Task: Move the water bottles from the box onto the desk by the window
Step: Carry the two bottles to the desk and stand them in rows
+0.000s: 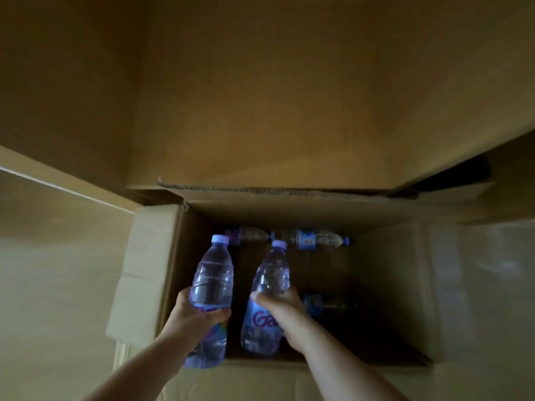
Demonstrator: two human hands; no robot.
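— Bottles: where are they?
— Two are held over the near side of the box [150,273]. The left hand [194,316] grips the left bottle [212,287] round its middle; the right hand [282,311] grips the right bottle [267,296], caps pointing far.
— And deeper in?
— One bottle [327,303] lies just right of the right hand. Two more [315,240] lie along the far wall.

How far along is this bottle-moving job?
The box looks mostly emptied. In hand: the left hand grips one bottle and the right hand another. Left: at least three bottles lie inside, two at the far wall, one beside the right hand. The desk isn't visible.
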